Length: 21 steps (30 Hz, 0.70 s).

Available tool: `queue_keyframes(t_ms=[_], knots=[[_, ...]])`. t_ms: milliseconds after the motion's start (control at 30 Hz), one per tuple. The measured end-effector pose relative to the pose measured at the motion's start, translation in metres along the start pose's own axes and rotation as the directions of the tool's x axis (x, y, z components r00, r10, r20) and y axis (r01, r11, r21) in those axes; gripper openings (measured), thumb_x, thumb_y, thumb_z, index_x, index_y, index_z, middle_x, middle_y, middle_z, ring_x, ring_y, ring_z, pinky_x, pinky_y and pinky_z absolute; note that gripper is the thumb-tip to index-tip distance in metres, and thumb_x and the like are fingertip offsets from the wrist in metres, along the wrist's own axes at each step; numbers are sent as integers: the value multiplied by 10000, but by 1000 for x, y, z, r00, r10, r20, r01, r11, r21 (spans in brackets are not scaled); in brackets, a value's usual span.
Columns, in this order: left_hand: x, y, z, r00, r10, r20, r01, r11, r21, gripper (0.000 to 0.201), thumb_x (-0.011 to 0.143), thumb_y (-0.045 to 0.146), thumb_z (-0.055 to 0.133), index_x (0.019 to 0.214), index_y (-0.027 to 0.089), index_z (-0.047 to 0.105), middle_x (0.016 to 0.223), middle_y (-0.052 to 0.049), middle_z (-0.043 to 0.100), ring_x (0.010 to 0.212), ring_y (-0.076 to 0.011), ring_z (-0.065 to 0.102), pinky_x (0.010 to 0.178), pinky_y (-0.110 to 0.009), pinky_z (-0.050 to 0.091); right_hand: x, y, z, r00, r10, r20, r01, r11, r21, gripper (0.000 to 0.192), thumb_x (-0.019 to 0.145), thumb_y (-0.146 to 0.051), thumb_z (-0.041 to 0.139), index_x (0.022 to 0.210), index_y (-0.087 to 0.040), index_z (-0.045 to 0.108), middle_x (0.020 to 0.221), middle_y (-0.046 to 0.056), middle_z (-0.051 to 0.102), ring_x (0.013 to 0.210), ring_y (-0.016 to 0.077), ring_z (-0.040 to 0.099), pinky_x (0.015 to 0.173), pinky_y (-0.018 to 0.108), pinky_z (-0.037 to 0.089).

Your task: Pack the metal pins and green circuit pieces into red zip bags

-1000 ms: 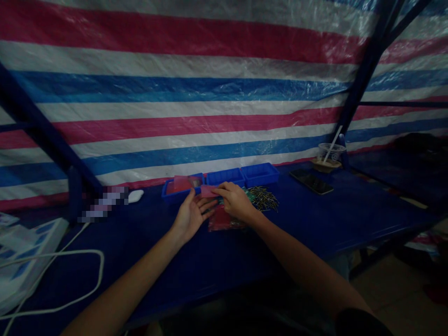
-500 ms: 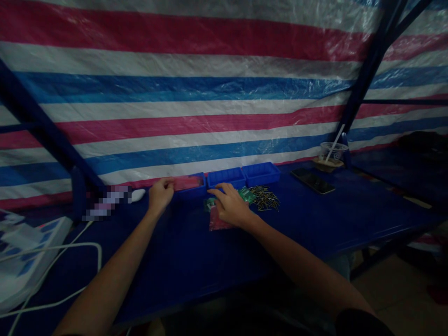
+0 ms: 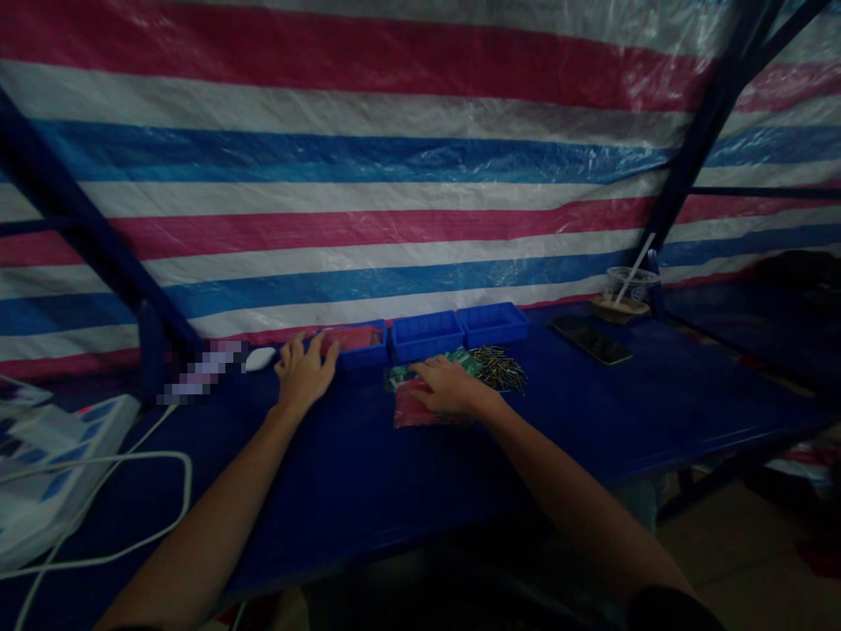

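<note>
Tarpaulin [image 3: 420,175] striped red, white and blue hangs as a wall behind everything, with dark blue frame bars [image 3: 79,228] slanting across it at left and right. Below it runs a dark blue table [image 3: 591,412], dimly lit. At the far left edge lies a white power strip [image 3: 59,456] with a white cable [image 3: 151,526] looping over the tabletop. Against the tarpaulin stand three blue trays in a row: the left tray [image 3: 358,343] holds pink bags, while the middle tray [image 3: 425,335] and the right tray [image 3: 494,322] show only their walls from here. Farther right lie a dark phone [image 3: 591,340], flat on the table, and a clear cup [image 3: 629,289] with a straw, near the frame bar. A heap of small pins [image 3: 499,368] sits just in front of the right tray, beside some green boards [image 3: 463,361]. A pink bag [image 3: 413,407] lies flat on the table before the middle tray. The right hand [image 3: 450,387] rests palm down on this bag and the green boards, fingers loosely stretched and pinching nothing that can be seen. The left hand [image 3: 303,370] lies at the near left corner of the left tray, fingers spread, fingertips touching its edge and the pink bags inside; it grips nothing. A small white object [image 3: 260,358] sits just left of that hand.
</note>
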<state>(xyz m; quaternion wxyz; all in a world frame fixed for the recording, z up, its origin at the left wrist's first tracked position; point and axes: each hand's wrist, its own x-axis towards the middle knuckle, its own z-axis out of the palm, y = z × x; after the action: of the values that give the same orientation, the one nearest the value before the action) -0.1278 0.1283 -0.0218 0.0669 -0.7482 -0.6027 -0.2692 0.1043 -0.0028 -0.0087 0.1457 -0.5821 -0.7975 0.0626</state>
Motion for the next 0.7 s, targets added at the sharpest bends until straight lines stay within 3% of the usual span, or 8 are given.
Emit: queue_keyframes(t_ms=[167,533,600,700], knots=[[-3,5,1,986,150,74,-152,988,22,482,902,467,247,1203,222,533,1288,-89,496,1206,-297,385,963,-516,303,-2,-2,-2,999,-25,45,27,999,-45,423,855,-403,413,1188,-165,515,1149,151,546,1058,301,479,856,461,398],[-4,7,4,989,96,116,-92,995,-37,458,902,469,274,1183,229,544,1307,-96,483,1248,-297,326,961,-526,308,-1,7,2,998,-60,27,61,998,-24,428,796,-333,537,1196,-184,512,1133,144,545,1033,281,504,841,436,408],[-6,8,5,992,74,98,-71,997,-34,472,894,480,290,1212,218,520,1346,-112,436,1274,-310,282,972,-531,287,-1,6,0,999,-32,25,32,999,-17,464,777,-330,568,1210,-179,502,1138,144,539,1041,279,500,844,426,407],[-11,16,1,995,101,-24,-101,995,-1,500,875,464,352,1264,169,461,1386,-162,353,1300,-333,218,982,-536,256,-2,3,-3,1000,15,8,-15,1000,-25,456,777,-290,558,1214,-175,503,1135,140,541,1047,273,494,857,412,402]])
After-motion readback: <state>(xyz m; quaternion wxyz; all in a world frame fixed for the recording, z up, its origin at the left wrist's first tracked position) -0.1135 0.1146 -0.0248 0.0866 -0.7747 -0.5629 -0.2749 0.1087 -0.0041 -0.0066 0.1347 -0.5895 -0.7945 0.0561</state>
